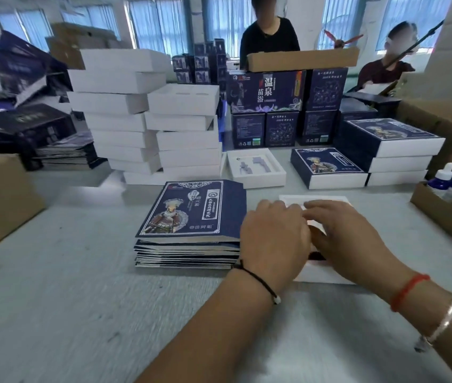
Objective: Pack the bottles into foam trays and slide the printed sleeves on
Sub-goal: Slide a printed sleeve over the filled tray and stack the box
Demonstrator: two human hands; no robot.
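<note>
Both hands lie flat over a white foam tray (327, 275) on the grey table (81, 299), just right of a stack of flat printed sleeves (191, 214). The left hand (274, 239) rests palm down on the tray's near left part, fingers loosely bent over it; whether they pinch anything underneath cannot be told. The right hand (340, 230) reaches across the tray with fingers stretched out nearly straight and slightly blurred, fingertips touching the left hand's knuckles, gripping nothing that shows. A dark sliver, perhaps a bottle, peeks between the wrists, too hidden to name. Beyond the tray sits an open empty foam tray (258, 168) with cut-outs, and beside it a finished sleeved box (329, 170). More sleeved boxes (390, 145) are stacked to the right. Tall stacks of white trays (125, 120) rise behind the sleeves. At the far right, white-capped blue bottles (451, 178) stand in a cardboard box (440, 211).
</note>
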